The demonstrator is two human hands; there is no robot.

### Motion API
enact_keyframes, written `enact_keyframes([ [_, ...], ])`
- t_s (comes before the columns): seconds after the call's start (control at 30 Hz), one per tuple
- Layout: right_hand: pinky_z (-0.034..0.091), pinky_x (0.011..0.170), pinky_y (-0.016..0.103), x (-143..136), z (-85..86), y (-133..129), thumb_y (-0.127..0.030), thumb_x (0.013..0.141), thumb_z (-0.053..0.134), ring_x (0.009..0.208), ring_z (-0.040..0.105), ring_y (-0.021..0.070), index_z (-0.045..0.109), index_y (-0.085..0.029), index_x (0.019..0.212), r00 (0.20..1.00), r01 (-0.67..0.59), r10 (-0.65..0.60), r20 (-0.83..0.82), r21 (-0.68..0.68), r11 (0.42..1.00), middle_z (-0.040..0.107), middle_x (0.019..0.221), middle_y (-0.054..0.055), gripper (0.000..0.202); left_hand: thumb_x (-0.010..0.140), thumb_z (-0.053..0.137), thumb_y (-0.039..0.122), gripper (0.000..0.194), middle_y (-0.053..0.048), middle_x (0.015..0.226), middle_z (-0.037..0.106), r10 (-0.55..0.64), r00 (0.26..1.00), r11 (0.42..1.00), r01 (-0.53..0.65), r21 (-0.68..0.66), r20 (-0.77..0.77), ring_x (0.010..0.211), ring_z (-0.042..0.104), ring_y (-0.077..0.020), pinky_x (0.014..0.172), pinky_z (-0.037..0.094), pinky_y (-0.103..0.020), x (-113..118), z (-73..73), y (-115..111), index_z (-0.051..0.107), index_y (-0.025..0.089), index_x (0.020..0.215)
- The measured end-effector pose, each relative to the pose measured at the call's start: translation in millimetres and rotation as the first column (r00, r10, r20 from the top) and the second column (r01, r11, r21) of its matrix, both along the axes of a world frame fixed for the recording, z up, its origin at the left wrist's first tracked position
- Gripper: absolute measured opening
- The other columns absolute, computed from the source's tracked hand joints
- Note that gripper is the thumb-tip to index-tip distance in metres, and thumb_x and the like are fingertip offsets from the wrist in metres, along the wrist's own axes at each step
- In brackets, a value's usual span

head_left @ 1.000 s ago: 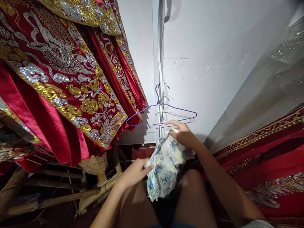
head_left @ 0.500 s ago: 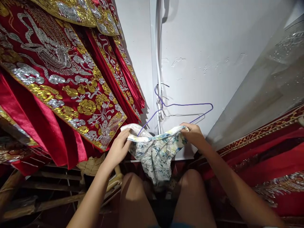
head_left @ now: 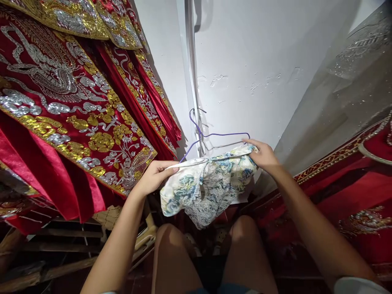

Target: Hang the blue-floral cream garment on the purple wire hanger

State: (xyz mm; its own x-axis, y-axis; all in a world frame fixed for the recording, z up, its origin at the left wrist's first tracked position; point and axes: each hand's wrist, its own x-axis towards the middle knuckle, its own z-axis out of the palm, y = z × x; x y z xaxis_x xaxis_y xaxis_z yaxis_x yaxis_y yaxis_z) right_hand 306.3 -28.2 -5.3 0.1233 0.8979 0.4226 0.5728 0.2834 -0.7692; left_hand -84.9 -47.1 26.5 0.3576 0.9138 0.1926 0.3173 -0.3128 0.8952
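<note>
One floral garment [head_left: 211, 185] sits over the lower part of one purple hanger [head_left: 226, 134], hooked at the wall [head_left: 245, 61]; two hands grip it: left hand [head_left: 156, 175], fingers clamped on its upper edge; right hand [head_left: 263, 155], fingers clamped on the opposite end; the cloth hides the hanger's lower bar; red embroidered cloth [head_left: 101, 141] hangs left; bamboo furniture [head_left: 147, 234] stands below it.

Wh. floral garment [head_left: 214, 181], creased, covers lower pt. of hung purple hanger [head_left: 226, 134].

Red, gold-and-silver embroidered cloth [head_left: 101, 141] beside a white wall [head_left: 245, 53].
</note>
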Motion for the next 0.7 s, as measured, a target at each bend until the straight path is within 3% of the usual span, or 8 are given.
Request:
enact_keyframes([
  [0.1,0.041,0.058,0.028,11,10.5,15,-0.025,0.071,0.053,0.065,0.058,0.0203,0.077,-0.01,0.099,0.996,-0.08,0.082,0.027,-0.053,0.995,0.067,0.069,0.005,0.04,0.076,0.075,0.045,0.032,-0.005,0.07,0.071,-0.044,0.997,0.993,0.05,-0.109,0.061,0.06,0.059,-0.0173,0.054,0.045,-0.026,3,4.8,2,0.077,0.014,0.079],
  [0.27,0.036,0.053,0.026,-1,13.3,22,-0.021,0.066,0.058,0.053,0.048,0.0148,0.068,-0.014,0.119,0.999,0.022,-0.023,0.031,0.011,1.0,0.064,0.066,0.0,0.055,0.066,0.073,0.04,0.024,-0.002,0.057,0.063,0.085,0.946,0.973,-0.011,-0.232,0.313,0.049,0.053,-0.014,0.046,0.038,-0.024,7,-10.2,16,0.07,0.016,0.066],
  [0.37,0.035,0.053,0.028,-11,8.1,23,-0.023,0.068,0.052,0.052,0.047,0.0155,0.072,-0.015,0.074,0.986,-0.047,0.067,0.154,-0.13,0.99,0.056,0.055,0.001,0.022,0.062,0.067,0.036,0.022,-0.005,0.061,0.068,0.106,0.904,0.97,-0.002,-0.243,0.415,0.054,0.06,-0.019,0.053,0.048,-0.029,7,-18.3,25,0.072,0.016,0.068],
  [0.43,0.033,0.052,0.028,-14,4.7,19,-0.025,0.068,0.052,0.051,0.046,0.0156,0.065,-0.016,0.059,0.98,-0.056,0.085,0.177,-0.163,0.985,0.049,0.049,0.0,0.018,0.062,0.064,0.037,0.027,-0.007,0.065,0.072,0.12,0.864,0.962,0.02,-0.271,0.489,0.06,0.065,-0.023,0.061,0.053,-0.035,6,-22.3,30,0.075,0.015,0.075],
  [0.5,0.033,0.052,0.027,-13,2.0,15,-0.023,0.065,0.054,0.051,0.044,0.0149,0.072,-0.015,0.076,0.991,-0.012,0.025,0.13,-0.101,0.995,0.047,0.049,-0.003,0.022,0.061,0.064,0.036,0.03,-0.009,0.068,0.074,0.146,0.827,0.947,0.043,-0.319,0.543,0.064,0.068,-0.0256,0.067,0.055,-0.038,8,-25.6,32,0.076,0.014,0.079],
  [0.53,0.033,0.052,0.026,-12,0.9,14,-0.021,0.064,0.055,0.051,0.043,0.0146,0.074,-0.014,0.097,0.995,0.016,-0.009,0.101,-0.071,0.997,0.048,0.051,-0.004,0.038,0.06,0.066,0.034,0.03,-0.009,0.07,0.075,0.161,0.813,0.935,0.055,-0.349,0.559,0.065,0.069,-0.0262,0.069,0.056,-0.039,9,-26.9,32,0.077,0.013,0.079],
  [0.63,0.035,0.052,0.024,-7,-2.4,19,-0.017,0.066,0.054,0.053,0.047,0.0146,0.044,-0.016,0.151,0.997,0.017,-0.012,0.076,-0.071,0.997,0.058,0.066,-0.004,0.086,0.057,0.069,0.027,0.029,-0.009,0.07,0.076,0.183,0.787,0.896,0.113,-0.429,0.589,0.069,0.072,-0.0282,0.074,0.058,-0.04,14,-27.9,29,0.077,0.011,0.079],
  [0.7,0.039,0.056,0.024,-7,-3.6,29,-0.016,0.067,0.053,0.061,0.053,0.0156,0.042,-0.017,0.153,0.993,-0.031,0.042,0.106,-0.101,0.994,0.064,0.08,0.001,0.086,0.057,0.069,0.024,0.03,-0.01,0.071,0.076,0.188,0.767,0.876,0.151,-0.458,0.613,0.073,0.073,-0.0308,0.077,0.058,-0.042,13,-26.2,28,0.078,0.009,0.082],
])
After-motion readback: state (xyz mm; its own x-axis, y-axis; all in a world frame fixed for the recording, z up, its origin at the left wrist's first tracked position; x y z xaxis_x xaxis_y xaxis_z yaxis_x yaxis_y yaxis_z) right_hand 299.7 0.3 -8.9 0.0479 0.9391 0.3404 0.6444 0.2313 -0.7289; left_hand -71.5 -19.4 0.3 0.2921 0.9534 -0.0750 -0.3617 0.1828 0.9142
